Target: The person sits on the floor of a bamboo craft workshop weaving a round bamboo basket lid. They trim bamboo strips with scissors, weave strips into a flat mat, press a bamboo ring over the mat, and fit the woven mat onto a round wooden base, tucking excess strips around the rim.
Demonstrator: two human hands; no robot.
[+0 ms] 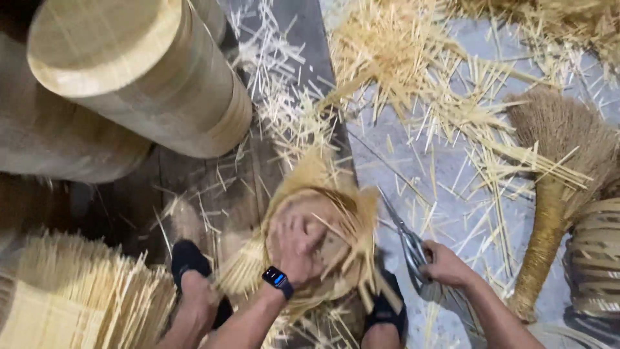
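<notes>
A round woven bamboo basket (pixel 323 239) with frayed strips lies face-down beside long metal shears (pixel 408 249).

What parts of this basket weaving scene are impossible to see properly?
Head view:
- Round woven base: its middle is covered by the left hand.
- Shears: handles hidden inside the right hand.
- Woven basket: cut off by the right edge.
- Feet: blurred, partly behind the arms.
</notes>
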